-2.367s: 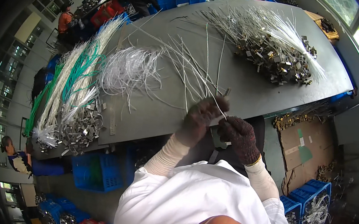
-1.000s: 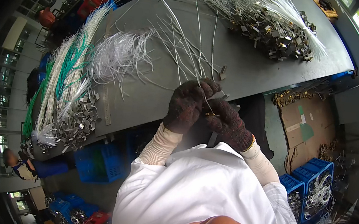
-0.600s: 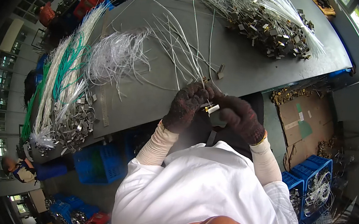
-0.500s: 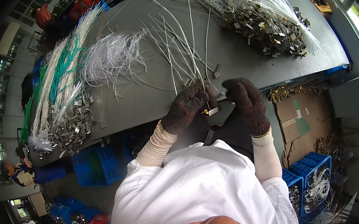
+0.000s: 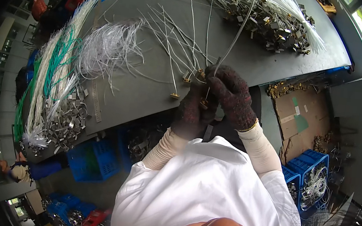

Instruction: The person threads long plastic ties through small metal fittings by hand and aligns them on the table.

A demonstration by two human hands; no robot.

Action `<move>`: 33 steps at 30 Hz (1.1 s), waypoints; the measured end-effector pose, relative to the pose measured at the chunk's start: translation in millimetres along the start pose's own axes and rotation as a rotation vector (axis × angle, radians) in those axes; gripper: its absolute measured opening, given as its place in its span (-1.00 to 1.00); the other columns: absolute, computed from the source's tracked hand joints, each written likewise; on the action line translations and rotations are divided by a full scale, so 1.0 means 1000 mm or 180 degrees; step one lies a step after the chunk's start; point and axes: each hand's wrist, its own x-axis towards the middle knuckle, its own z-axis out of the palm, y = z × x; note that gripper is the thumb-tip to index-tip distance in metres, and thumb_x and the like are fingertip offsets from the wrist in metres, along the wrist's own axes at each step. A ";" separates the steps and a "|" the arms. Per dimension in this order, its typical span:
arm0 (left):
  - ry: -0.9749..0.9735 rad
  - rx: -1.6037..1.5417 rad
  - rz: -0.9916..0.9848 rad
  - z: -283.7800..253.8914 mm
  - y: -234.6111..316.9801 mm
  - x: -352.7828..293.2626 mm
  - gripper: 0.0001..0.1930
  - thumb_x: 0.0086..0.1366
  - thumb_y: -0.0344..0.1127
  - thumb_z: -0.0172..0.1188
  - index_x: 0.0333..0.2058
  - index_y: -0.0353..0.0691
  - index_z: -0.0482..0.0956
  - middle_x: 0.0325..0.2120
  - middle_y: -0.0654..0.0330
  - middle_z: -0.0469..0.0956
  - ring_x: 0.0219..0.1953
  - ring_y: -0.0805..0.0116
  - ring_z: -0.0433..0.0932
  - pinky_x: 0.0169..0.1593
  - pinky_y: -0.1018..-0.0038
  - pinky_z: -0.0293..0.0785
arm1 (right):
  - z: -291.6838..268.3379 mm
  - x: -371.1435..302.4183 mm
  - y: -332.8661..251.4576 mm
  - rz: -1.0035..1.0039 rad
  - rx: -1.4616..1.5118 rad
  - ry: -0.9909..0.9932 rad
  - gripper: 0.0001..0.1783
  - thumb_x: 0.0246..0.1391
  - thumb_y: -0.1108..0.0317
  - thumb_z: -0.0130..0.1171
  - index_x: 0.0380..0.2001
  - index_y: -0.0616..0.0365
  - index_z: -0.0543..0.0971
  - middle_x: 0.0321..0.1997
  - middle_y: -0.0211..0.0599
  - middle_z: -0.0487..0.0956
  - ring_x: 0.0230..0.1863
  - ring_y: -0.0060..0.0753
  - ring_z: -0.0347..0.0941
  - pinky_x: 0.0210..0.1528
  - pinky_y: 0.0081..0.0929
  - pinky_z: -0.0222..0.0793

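Observation:
Both my hands wear dark, reddish-brown knit gloves and are close together over my lap at the table edge. My left hand [image 5: 192, 110] is closed at a small brass-coloured metal piece [image 5: 203, 101] on the end of a wire. My right hand [image 5: 232, 94] is closed, its fingers pinched on a long whitish wire [image 5: 240, 28] that bends upward out of view. A thin dark piece sticks up at the right fingertips; I cannot make out its kind. Just beyond my hands, several loose wires [image 5: 168, 44] with small metal blocks [image 5: 174, 95] at their ends lie on the grey table [image 5: 146, 104].
A heap of wires with metal blocks [image 5: 271, 29] covers the far right. At left lie a clear strand bundle [image 5: 108, 49], white and green wire bundles [image 5: 62, 59] and a ruler [image 5: 97, 103]. Blue crates [image 5: 93, 161] stand below; another person [image 5: 22, 171] is at lower left.
My right hand has moved left to meet my left hand and now grips the wire. The wire has swung from leaning left to leaning right. My left hand has shifted slightly.

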 end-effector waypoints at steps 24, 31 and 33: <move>0.2445 0.0962 0.0961 -0.171 -0.016 -0.012 -0.63 0.40 -0.15 0.20 0.03 -0.29 0.50 -0.23 0.19 0.59 -0.29 0.42 0.59 -0.23 0.48 0.53 | 0.095 0.121 0.094 -0.1956 -0.4083 -0.1218 -0.82 -0.01 0.27 0.24 -0.31 0.02 0.69 0.02 -0.14 0.57 0.08 -0.05 0.45 0.08 -0.13 0.37; 0.2269 0.2012 0.1114 -0.185 -0.015 -0.033 -0.67 0.42 -0.17 0.14 -0.01 -0.31 0.55 -0.14 0.15 0.58 -0.06 0.27 0.54 0.04 0.39 0.45 | 0.152 0.130 0.161 -0.1173 -0.4537 -0.1556 -0.80 -0.07 0.30 0.24 -0.36 0.14 0.62 -0.11 -0.11 0.55 0.01 0.00 0.44 0.05 -0.12 0.36; 0.2321 0.1789 0.0843 -0.195 -0.017 -0.028 -0.65 0.43 -0.18 0.12 0.03 -0.32 0.52 -0.10 0.13 0.58 -0.12 0.26 0.56 -0.01 0.39 0.49 | 0.145 0.133 0.144 -0.1118 -0.4220 -0.1692 -0.78 -0.06 0.31 0.29 -0.32 0.18 0.64 -0.17 -0.11 0.64 0.01 0.00 0.55 -0.05 -0.11 0.48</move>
